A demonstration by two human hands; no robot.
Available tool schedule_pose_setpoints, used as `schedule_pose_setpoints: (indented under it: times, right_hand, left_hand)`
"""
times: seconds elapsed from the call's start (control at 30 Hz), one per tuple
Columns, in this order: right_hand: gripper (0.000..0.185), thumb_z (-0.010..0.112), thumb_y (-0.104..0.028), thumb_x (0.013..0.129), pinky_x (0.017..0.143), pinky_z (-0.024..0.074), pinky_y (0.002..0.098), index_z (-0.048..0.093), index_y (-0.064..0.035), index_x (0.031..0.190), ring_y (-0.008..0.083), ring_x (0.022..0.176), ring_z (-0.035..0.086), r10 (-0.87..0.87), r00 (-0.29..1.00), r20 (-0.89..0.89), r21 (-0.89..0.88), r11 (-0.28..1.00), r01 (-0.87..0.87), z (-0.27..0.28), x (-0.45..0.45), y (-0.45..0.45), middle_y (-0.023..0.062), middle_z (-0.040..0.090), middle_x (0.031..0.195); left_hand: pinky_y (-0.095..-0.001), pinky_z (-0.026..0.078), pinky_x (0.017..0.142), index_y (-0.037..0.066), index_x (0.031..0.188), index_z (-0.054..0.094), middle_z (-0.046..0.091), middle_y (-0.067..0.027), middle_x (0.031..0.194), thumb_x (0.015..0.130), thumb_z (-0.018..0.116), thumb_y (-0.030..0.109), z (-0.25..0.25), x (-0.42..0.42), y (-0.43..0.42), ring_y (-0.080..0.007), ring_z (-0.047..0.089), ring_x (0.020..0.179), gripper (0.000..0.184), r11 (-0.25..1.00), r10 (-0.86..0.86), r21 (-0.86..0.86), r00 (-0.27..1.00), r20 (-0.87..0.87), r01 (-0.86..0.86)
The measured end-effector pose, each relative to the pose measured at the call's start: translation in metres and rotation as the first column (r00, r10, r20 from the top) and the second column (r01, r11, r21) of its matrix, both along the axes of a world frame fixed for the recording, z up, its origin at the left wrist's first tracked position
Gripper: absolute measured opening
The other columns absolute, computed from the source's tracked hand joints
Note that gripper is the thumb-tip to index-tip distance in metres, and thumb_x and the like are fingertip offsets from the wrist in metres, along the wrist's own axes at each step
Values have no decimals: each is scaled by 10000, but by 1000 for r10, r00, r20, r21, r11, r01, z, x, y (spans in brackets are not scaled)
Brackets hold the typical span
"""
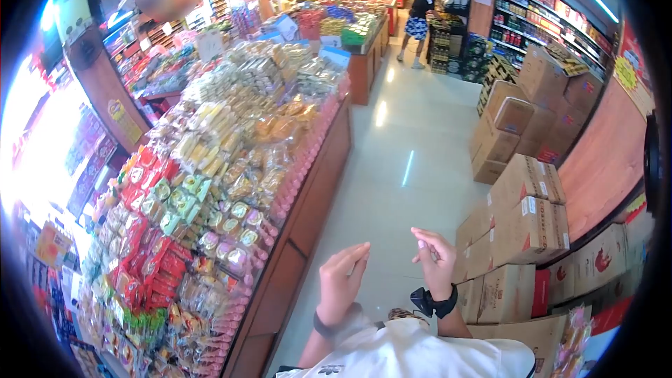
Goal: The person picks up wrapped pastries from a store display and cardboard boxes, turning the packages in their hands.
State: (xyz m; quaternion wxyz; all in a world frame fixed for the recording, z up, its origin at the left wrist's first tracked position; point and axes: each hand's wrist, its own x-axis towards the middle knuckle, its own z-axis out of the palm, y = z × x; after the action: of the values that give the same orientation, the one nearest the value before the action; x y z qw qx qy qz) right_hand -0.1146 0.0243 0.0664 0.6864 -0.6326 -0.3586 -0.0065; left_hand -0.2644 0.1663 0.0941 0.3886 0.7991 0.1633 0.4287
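My left hand (341, 278) is raised in front of my white shirt (420, 350). Its fingers are stretched out and close together, with nothing in them. Facing it across a gap, my right hand (437, 260) has its fingers extended and slightly bent, also holding nothing. A black watch (434, 302) is on the right wrist, and a grey band (327, 327) circles the left. Neither hand touches any goods. Left of my left hand is a wooden display counter (308, 224) heaped with packaged snacks (238, 220). Stacked cardboard boxes (528, 227) stand right of my right hand.
A glossy tiled aisle (413, 133) runs ahead between the counter and the boxes. Farther along it, a person (420, 14) in a dark top stands beside stacked goods. More cartons (514, 115) and stocked shelves (546, 17) line the right. A wooden pillar (105, 91) rises at left.
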Motion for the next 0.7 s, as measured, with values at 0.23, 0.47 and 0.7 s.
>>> schedule_pose_setpoints:
  times: [0.23,0.47,0.7]
  right_hand:
    - [184,611,31,973,573,570,243,726,-2,1113,98,675,613,198,980,27,-8,980,-197,3,-14,58,149,741,1168]
    - [191,618,33,959,575,568,247,730,-2,1110,105,670,632,362,931,37,-24,932,-361,4,-25,104,148,749,1146]
    - [187,611,33,964,576,565,249,729,-3,1105,99,674,627,581,814,17,-41,814,-580,-1,-25,165,139,752,1146]
  left_hand:
    - [-351,577,806,38,1092,775,770,-134,1062,863,743,-20,-9,-35,26,-290,739,925,238,983,180,-33,983,27,-179]
    - [-354,579,796,43,1088,776,771,-125,1067,859,747,-9,-10,-58,44,-287,740,915,236,944,331,-24,943,33,-330]
    - [-359,575,772,46,1079,778,771,-120,1059,865,758,10,-9,-75,57,-286,735,883,218,833,552,6,833,44,-553]
